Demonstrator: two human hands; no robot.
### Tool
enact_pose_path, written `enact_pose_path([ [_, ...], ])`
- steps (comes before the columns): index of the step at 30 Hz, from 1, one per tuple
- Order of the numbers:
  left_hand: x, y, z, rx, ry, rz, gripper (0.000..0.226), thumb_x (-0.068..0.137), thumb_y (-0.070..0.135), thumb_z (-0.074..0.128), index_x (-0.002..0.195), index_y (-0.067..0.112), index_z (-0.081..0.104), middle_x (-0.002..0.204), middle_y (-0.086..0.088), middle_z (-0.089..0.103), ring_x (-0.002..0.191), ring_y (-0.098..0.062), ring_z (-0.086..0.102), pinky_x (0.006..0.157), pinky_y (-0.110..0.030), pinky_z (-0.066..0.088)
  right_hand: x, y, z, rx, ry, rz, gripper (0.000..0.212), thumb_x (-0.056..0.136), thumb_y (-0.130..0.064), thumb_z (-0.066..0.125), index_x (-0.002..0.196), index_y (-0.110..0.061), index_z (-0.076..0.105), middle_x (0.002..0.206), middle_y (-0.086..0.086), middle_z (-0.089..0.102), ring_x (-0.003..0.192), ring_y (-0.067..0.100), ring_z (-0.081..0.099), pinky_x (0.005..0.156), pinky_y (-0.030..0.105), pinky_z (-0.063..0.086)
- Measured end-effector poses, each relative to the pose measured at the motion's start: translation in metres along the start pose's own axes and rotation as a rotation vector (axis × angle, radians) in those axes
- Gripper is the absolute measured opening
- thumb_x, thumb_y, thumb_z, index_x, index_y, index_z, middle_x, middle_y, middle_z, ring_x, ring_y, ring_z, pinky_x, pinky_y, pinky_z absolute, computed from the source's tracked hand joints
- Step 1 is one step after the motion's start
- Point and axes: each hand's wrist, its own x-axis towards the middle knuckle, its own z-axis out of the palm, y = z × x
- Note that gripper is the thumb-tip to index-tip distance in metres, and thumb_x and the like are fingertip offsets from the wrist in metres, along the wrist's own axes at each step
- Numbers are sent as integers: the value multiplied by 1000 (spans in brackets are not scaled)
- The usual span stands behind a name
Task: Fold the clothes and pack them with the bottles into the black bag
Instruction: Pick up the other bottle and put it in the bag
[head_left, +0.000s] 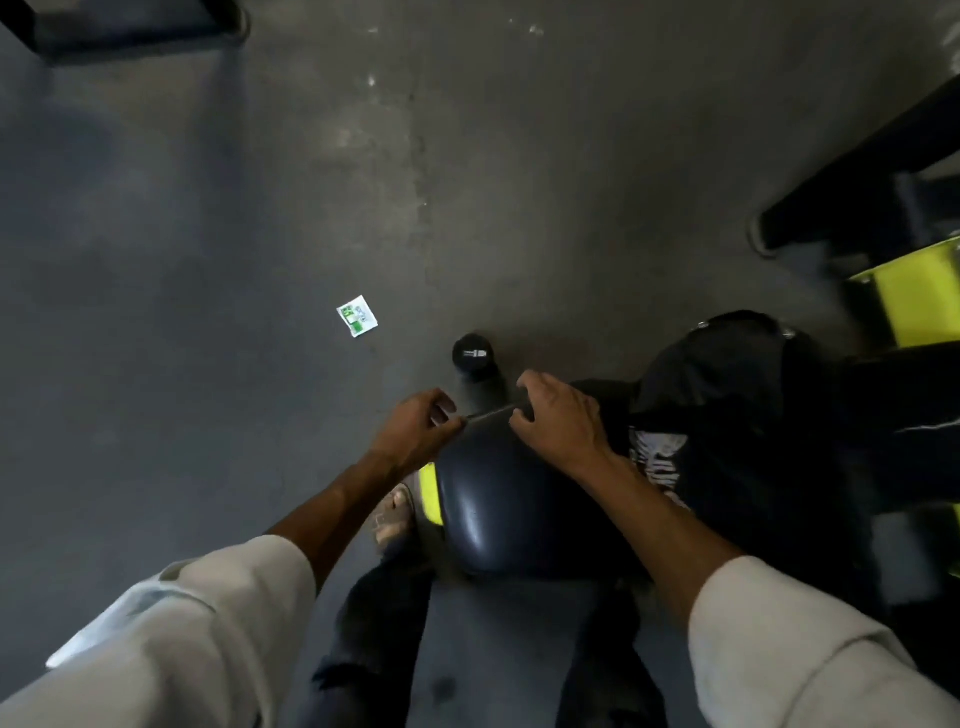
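Observation:
My left hand (415, 431) and my right hand (561, 421) each pinch one end of a thin, taut edge of dark cloth (488, 413), held just above the front end of a padded seat. Whether this edge is part of the black garment with a white print (657, 460) lying to the right I cannot tell. The black bag (727, 364) sits behind that garment. A black bottle (472, 356) stands upright on the floor just beyond my hands.
The dark padded seat (498, 514) has a yellow frame edge (431, 493). My foot (392, 514) rests beside it. A small white and green sachet (357, 315) lies on the grey floor. Black and yellow equipment (904, 296) stands at the right.

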Motion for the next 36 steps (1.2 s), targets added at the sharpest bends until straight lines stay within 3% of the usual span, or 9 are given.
enact_pose_path([
  [4, 60, -52, -17, 1, -53, 27, 31, 93, 40, 65, 114, 17, 65, 107, -1, 68, 96, -16, 65, 85, -34, 55, 64, -16, 58, -46, -81, 45, 26, 92, -30, 58, 114, -16, 53, 114, 7, 61, 100, 28, 63, 72, 30, 36],
  [9, 151, -119, -2, -4, -45, 32, 30, 95, 37, 62, 114, 14, 65, 108, -2, 69, 96, -17, 66, 85, -34, 56, 171, 1, 150, -88, -108, 52, 36, 90, -29, 61, 120, -10, 54, 117, 12, 60, 101, 29, 62, 72, 32, 41],
  [13, 222, -167, 25, 9, -59, 36, 31, 97, 37, 60, 116, 13, 64, 112, -4, 68, 96, -15, 64, 80, -27, 50, 251, 25, 214, -190, -184, 95, 61, 88, -36, 68, 136, -7, 46, 131, 18, 53, 114, 34, 59, 86, 41, 50],
  [17, 284, -204, 49, 9, -67, 20, 30, 97, 37, 60, 116, 13, 63, 113, -6, 68, 94, -15, 63, 77, -26, 49, 315, 45, 260, -256, -263, 166, 84, 83, -41, 77, 148, -8, 34, 142, 20, 42, 125, 38, 52, 98, 47, 49],
  [21, 319, -222, 64, 24, -99, 27, 32, 98, 37, 58, 119, 13, 62, 116, -6, 66, 97, -14, 61, 77, -25, 47, 356, 56, 282, -343, -319, 213, 93, 76, -43, 83, 147, -10, 32, 144, 21, 37, 125, 41, 52, 98, 49, 51],
  [25, 333, -233, 68, 30, -147, 23, 34, 99, 38, 56, 122, 13, 60, 121, -7, 66, 100, -15, 62, 82, -27, 50, 378, 60, 308, -366, -404, 300, 111, 72, -46, 86, 154, -13, 17, 150, 24, 28, 130, 45, 46, 97, 54, 53],
  [30, 333, -238, 63, 27, -149, 29, 34, 99, 37, 56, 122, 12, 60, 121, -6, 65, 99, -12, 60, 81, -25, 47, 377, 54, 327, -471, -311, 310, 106, 70, -51, 84, 147, -12, 22, 143, 26, 32, 118, 46, 52, 82, 49, 59],
  [36, 291, -201, 19, 18, -68, 46, 29, 97, 35, 60, 115, 12, 66, 109, -2, 68, 95, -14, 64, 79, -28, 51, 334, 17, 249, -311, -211, 298, 106, 69, -61, 80, 146, -14, 25, 142, 22, 33, 121, 44, 49, 86, 47, 56],
])
